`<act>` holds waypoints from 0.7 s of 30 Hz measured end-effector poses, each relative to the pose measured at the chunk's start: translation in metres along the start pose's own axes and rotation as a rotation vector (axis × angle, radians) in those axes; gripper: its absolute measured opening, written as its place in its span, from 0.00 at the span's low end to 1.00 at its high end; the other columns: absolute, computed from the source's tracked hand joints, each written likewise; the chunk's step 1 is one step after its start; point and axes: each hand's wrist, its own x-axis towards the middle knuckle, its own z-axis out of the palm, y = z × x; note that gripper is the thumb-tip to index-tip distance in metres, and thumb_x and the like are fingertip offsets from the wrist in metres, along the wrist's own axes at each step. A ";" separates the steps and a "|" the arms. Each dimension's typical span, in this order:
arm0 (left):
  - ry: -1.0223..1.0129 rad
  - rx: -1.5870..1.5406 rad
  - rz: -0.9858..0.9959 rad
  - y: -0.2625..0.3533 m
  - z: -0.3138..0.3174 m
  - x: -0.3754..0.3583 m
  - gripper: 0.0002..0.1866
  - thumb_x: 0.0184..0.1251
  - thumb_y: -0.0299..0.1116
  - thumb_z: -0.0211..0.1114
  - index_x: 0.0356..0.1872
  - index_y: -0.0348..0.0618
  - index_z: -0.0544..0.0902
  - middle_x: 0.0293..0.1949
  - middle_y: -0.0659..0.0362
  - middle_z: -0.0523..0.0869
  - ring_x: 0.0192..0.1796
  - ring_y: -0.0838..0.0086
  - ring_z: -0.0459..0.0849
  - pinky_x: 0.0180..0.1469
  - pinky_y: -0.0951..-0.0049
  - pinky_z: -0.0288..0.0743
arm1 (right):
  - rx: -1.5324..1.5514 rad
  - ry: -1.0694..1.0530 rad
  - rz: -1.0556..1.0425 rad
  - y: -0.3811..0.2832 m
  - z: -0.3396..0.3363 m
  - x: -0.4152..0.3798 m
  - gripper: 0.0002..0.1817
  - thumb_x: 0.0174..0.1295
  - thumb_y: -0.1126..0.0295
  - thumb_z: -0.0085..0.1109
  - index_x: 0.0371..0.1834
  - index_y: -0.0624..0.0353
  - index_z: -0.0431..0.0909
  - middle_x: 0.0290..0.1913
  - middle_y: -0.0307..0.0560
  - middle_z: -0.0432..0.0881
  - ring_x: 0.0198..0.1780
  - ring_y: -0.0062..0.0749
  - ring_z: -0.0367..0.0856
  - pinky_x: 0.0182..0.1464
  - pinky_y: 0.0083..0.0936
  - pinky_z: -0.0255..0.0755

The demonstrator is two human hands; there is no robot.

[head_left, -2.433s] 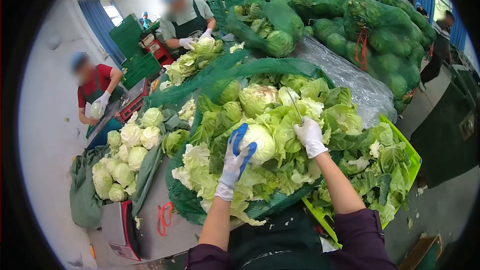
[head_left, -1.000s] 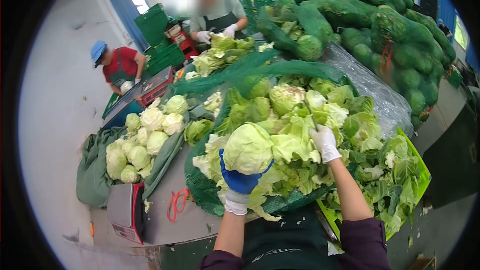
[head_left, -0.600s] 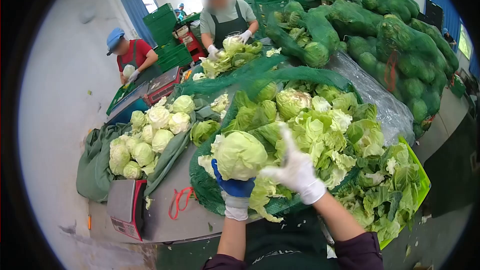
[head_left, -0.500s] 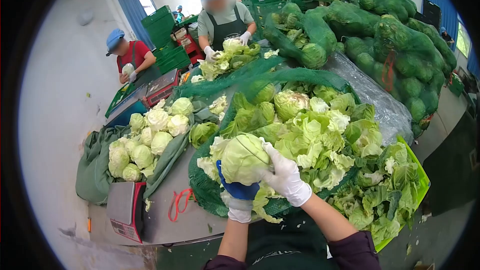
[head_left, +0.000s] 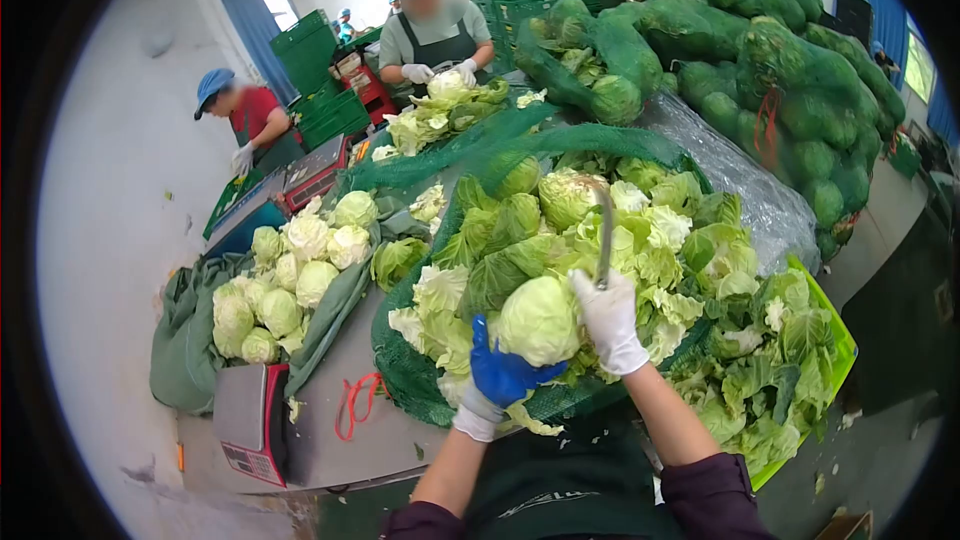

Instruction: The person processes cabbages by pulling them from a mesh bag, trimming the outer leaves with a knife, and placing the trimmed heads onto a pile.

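Note:
A pale, trimmed cabbage (head_left: 540, 320) sits over the leaf pile in front of me. My left hand (head_left: 508, 368), in a blue glove with a white cuff, cups it from below and from the left. To its right, my right hand (head_left: 610, 318) wears a white glove and grips a knife with a curved blade (head_left: 606, 230), which points up and away from me. The knife's handle is hidden in the fist. Loose cabbage leaves (head_left: 660, 240) and several heads lie around both hands in an opened green net sack (head_left: 405, 380).
Trimmed cabbages (head_left: 315, 282) rest on green cloth at left, beside a scale (head_left: 245, 425) and red string (head_left: 350, 408). A lime-green crate (head_left: 835, 325) of leaves stands at right. Full net sacks (head_left: 800, 110) are piled behind. Two co-workers (head_left: 440, 40) stand across and at left.
My right hand has left the cabbage's side and now shows a curved knife raised. The cabbage and left hand shifted right, and a paler side shows. The left co-worker bent down.

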 end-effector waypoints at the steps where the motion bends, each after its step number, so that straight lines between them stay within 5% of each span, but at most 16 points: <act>1: 0.005 0.008 -0.013 -0.004 -0.005 0.003 0.42 0.64 0.68 0.48 0.72 0.52 0.60 0.72 0.55 0.62 0.71 0.52 0.63 0.66 0.34 0.58 | -0.045 -0.014 -0.118 0.008 0.006 -0.002 0.09 0.61 0.67 0.63 0.33 0.62 0.78 0.20 0.33 0.74 0.21 0.16 0.66 0.24 0.21 0.62; 5: 0.063 0.089 0.185 -0.007 -0.013 0.006 0.40 0.66 0.67 0.46 0.71 0.52 0.61 0.71 0.56 0.63 0.71 0.55 0.64 0.68 0.39 0.57 | 0.045 -0.147 -0.105 -0.017 0.003 -0.022 0.14 0.59 0.65 0.66 0.42 0.62 0.79 0.26 0.40 0.81 0.28 0.19 0.76 0.32 0.20 0.71; 6: 0.083 0.431 0.342 -0.003 -0.004 0.004 0.38 0.67 0.65 0.46 0.71 0.52 0.62 0.71 0.56 0.64 0.70 0.56 0.64 0.69 0.43 0.57 | -0.193 -0.151 -0.298 -0.024 -0.005 -0.024 0.22 0.54 0.61 0.70 0.46 0.64 0.78 0.36 0.48 0.85 0.36 0.30 0.83 0.41 0.25 0.76; 8: 0.204 1.161 0.730 0.003 -0.020 0.000 0.34 0.70 0.61 0.45 0.71 0.53 0.63 0.70 0.57 0.66 0.70 0.61 0.65 0.71 0.53 0.57 | -0.426 -0.141 -0.346 -0.034 -0.007 -0.031 0.25 0.52 0.60 0.72 0.48 0.64 0.77 0.40 0.52 0.84 0.39 0.35 0.84 0.44 0.27 0.76; 9: 0.198 1.165 0.724 0.007 -0.013 0.001 0.34 0.70 0.61 0.45 0.71 0.53 0.63 0.70 0.57 0.66 0.70 0.61 0.65 0.71 0.53 0.57 | -0.653 -0.124 -0.384 -0.036 -0.005 -0.035 0.28 0.49 0.58 0.73 0.49 0.64 0.77 0.44 0.55 0.84 0.42 0.41 0.85 0.47 0.29 0.77; 10: 0.099 0.708 0.594 0.010 0.001 0.001 0.34 0.70 0.61 0.45 0.71 0.53 0.63 0.69 0.58 0.67 0.70 0.61 0.65 0.71 0.53 0.57 | -0.542 0.048 -0.656 -0.015 0.005 -0.029 0.31 0.46 0.60 0.75 0.54 0.60 0.78 0.37 0.50 0.83 0.32 0.35 0.82 0.36 0.27 0.76; 11: 0.006 0.254 0.450 0.012 0.010 0.002 0.34 0.71 0.60 0.45 0.71 0.53 0.63 0.69 0.58 0.67 0.70 0.61 0.66 0.71 0.52 0.56 | -0.543 0.057 -0.651 0.001 0.004 -0.029 0.31 0.46 0.60 0.75 0.54 0.60 0.78 0.37 0.50 0.83 0.32 0.35 0.82 0.36 0.27 0.76; 12: -0.231 0.615 0.662 0.005 0.008 -0.001 0.34 0.71 0.60 0.44 0.71 0.53 0.63 0.69 0.58 0.68 0.70 0.61 0.66 0.71 0.51 0.56 | -0.479 -0.008 -0.620 0.008 0.001 -0.029 0.29 0.47 0.61 0.74 0.53 0.59 0.79 0.36 0.51 0.83 0.31 0.37 0.82 0.35 0.30 0.76; 13: -0.236 0.613 0.660 0.004 0.004 -0.004 0.34 0.71 0.60 0.44 0.71 0.53 0.63 0.69 0.58 0.68 0.70 0.61 0.66 0.71 0.51 0.56 | -0.415 -0.077 -0.592 0.014 -0.003 -0.028 0.27 0.47 0.62 0.73 0.51 0.59 0.79 0.35 0.51 0.83 0.30 0.39 0.82 0.33 0.32 0.76; 15: -0.020 0.075 0.380 0.002 -0.008 -0.014 0.33 0.73 0.62 0.38 0.70 0.51 0.63 0.68 0.55 0.68 0.68 0.62 0.69 0.71 0.57 0.60 | -0.527 -0.042 -0.540 0.027 -0.012 -0.017 0.18 0.49 0.68 0.69 0.44 0.58 0.81 0.32 0.54 0.83 0.29 0.47 0.82 0.31 0.35 0.75; 17: -0.069 0.040 0.337 0.000 -0.018 -0.018 0.35 0.70 0.63 0.44 0.70 0.53 0.65 0.69 0.58 0.68 0.69 0.59 0.66 0.70 0.51 0.57 | -0.814 0.044 -0.359 0.058 -0.023 0.005 0.10 0.51 0.71 0.64 0.37 0.59 0.79 0.29 0.57 0.82 0.28 0.53 0.81 0.33 0.35 0.76; 19: 0.128 0.417 0.494 -0.004 -0.021 -0.021 0.35 0.70 0.63 0.44 0.70 0.53 0.65 0.69 0.58 0.68 0.69 0.58 0.66 0.70 0.50 0.57 | -0.952 0.081 -0.241 0.081 -0.035 0.022 0.09 0.54 0.69 0.61 0.37 0.59 0.77 0.29 0.60 0.82 0.29 0.56 0.79 0.34 0.37 0.75; 20: 0.123 0.414 0.505 0.000 -0.020 -0.020 0.35 0.70 0.63 0.44 0.70 0.53 0.65 0.69 0.58 0.68 0.69 0.58 0.66 0.70 0.50 0.57 | -0.858 0.051 -0.189 0.085 -0.043 0.022 0.21 0.54 0.60 0.65 0.49 0.57 0.76 0.28 0.57 0.81 0.29 0.54 0.80 0.35 0.39 0.75; 21: 0.009 0.329 0.500 0.004 -0.013 -0.017 0.34 0.71 0.61 0.44 0.70 0.52 0.64 0.69 0.57 0.68 0.69 0.58 0.66 0.71 0.50 0.57 | -0.860 0.046 -0.199 0.070 -0.042 0.018 0.21 0.54 0.60 0.65 0.49 0.57 0.76 0.28 0.57 0.81 0.29 0.54 0.80 0.35 0.39 0.75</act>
